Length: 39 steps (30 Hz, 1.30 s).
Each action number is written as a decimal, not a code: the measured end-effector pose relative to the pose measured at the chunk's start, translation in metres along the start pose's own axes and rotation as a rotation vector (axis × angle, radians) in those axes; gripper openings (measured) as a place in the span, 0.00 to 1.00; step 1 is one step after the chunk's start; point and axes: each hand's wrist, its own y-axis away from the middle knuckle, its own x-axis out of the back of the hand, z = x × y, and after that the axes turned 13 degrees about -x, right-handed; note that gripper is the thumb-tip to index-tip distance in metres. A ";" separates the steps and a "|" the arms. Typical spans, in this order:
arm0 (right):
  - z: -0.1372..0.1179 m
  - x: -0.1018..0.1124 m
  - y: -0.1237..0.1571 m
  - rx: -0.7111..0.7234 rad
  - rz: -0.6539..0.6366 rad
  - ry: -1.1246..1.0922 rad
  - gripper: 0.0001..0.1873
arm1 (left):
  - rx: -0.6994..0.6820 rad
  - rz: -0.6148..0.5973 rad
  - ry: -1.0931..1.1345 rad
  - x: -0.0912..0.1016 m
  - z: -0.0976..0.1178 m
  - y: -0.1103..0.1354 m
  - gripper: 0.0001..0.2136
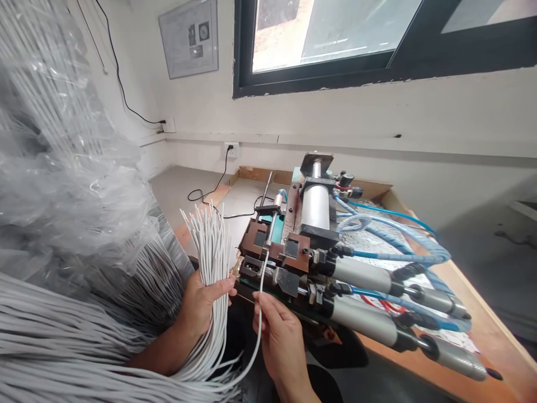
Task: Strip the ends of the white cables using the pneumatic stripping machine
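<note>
My left hand (205, 299) is wrapped round a thick bundle of white cables (213, 252), whose cut ends fan upward above my thumb. Between the thumb and fingers of my right hand (279, 330) is a single white cable (263, 280). Its upper end reaches into the front of a machine (268, 240) with brown blocks and metal cylinders. The lower part of that cable curves down and left toward the other cables. My right fingertips are just below the machine's front, apart from the bundle.
Long grey-white cables (54, 336) fill the lower left, beneath clear plastic wrapping (75, 184). Pneumatic cylinders (364, 324) and blue hoses (403, 240) extend right over the wooden-edged bench (495, 358). A black cord (224, 173) runs to a wall socket (232, 149). A window (335, 33) is above.
</note>
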 end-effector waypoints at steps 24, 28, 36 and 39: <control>0.024 0.017 0.004 0.269 -0.098 0.814 0.10 | 0.000 -0.047 0.049 -0.004 -0.001 0.010 0.11; 0.004 0.001 0.010 0.255 -0.161 0.605 0.13 | -0.029 -0.105 0.087 -0.006 -0.001 0.012 0.07; 0.003 -0.007 0.015 0.216 -0.093 0.363 0.13 | -0.015 -0.126 0.105 -0.009 0.000 0.012 0.07; 0.001 -0.007 0.015 0.216 -0.046 0.350 0.13 | -0.021 -0.118 0.096 -0.011 -0.001 0.010 0.06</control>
